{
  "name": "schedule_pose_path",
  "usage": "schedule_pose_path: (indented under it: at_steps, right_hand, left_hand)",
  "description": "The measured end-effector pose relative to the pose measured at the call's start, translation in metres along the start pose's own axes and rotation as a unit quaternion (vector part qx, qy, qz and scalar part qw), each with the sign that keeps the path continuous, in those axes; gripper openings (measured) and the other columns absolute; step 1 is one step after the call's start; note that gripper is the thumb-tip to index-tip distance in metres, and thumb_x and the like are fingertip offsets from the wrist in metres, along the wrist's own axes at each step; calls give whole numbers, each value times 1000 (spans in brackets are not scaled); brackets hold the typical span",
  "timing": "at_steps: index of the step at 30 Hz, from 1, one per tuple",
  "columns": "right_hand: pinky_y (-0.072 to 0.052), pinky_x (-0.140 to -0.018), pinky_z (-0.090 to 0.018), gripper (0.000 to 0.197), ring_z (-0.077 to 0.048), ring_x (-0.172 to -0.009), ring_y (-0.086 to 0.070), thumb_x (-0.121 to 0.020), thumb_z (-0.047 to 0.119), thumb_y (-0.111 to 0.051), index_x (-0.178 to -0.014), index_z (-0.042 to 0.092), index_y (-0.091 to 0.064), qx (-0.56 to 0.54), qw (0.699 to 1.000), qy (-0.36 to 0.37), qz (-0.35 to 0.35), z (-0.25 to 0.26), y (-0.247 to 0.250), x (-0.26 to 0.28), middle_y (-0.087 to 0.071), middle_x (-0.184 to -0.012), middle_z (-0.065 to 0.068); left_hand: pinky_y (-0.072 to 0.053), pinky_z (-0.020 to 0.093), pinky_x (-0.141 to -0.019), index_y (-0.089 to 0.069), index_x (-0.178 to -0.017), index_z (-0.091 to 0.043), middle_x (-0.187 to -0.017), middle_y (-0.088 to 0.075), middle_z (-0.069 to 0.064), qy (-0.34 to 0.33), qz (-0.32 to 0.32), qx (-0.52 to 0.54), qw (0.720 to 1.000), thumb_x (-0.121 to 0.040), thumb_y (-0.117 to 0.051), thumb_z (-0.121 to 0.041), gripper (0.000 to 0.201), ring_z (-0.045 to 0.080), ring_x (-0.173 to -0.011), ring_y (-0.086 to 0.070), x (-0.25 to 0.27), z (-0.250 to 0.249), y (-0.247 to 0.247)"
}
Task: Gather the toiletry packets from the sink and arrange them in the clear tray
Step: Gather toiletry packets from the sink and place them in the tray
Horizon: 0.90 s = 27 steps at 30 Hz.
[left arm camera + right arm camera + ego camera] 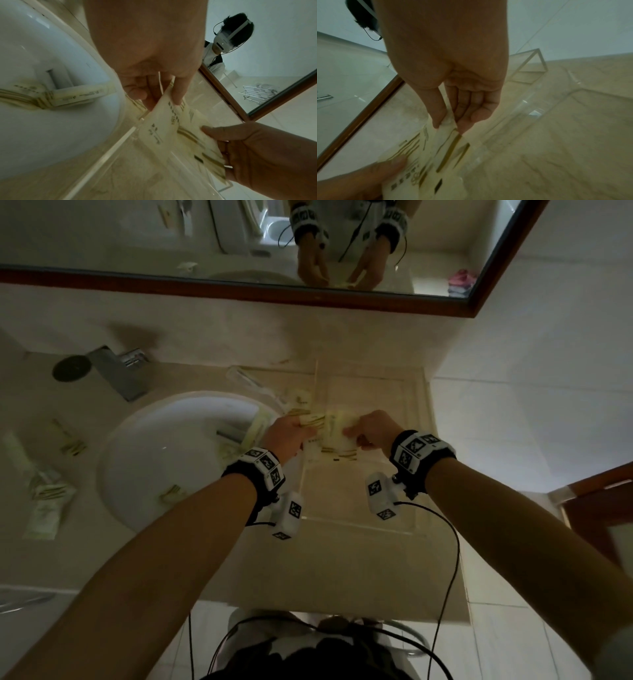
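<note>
Fingers of both hands pinch one bundle of toiletry packets point(329, 429) above the clear tray point(416, 446), left hand point(291, 433) and right hand point(373, 429) at opposite ends; more packets lie in the sink point(144, 446).

Left wrist view: fingertips point(177, 100) clamp the bundle's upper edge.

Right wrist view: thumb and fingers point(465, 121) nip its corner. Placing seems underway; next, lower it flat into the tray.

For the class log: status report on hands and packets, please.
Both hands, left hand and right hand, pinch packets over clear tray. More packets in sink. Nothing blocking.
</note>
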State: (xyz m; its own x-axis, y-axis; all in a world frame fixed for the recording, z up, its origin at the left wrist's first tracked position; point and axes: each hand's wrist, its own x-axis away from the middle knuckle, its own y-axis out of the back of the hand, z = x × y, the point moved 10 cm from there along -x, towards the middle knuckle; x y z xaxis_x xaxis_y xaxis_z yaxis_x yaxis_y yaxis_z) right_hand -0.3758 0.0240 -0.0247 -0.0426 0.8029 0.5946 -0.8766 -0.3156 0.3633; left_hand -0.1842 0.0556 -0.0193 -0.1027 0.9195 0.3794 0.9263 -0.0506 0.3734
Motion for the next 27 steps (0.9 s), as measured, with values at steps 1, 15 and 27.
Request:
schedule_pose_path:
  at_steps: [1,15,27]
  right_hand:
    - [-49,-62,-28,27,-19,-61,-53,-81,12,-73,-64,5,-54,4,1000,-7,-7,-11,9,4,-56,-66,-9]
    - [-51,-68,-29,28,-21,-72,-58,-83,14,-66,-106,-1,-65,117,991,-61,-17,-70,1,3,-57,-71,-4]
    - [-52,-86,-33,56,-19,-74,-60,-86,17,-68,-134,1,-45,52,997,-43,-28,-53,6,-8,-62,-83,-6]
  left_hand:
    - [-48,27,-55,-69,-86,-16,-90,-72,18,-5,7,-22,1000,-84,-66,-25,10,23,-70,-63,-2,0,-10]
    - [-57,43,-78,-57,-78,-16,-80,-63,9,-4,43,-240,970,-78,-67,-26,14,26,-75,-64,-2,12,-28]
    - [-54,38,-78,-36,-122,-27,-102,-65,3,-65,5,-307,950,-80,-69,-28,54,25,-84,-64,-3,5,-31]
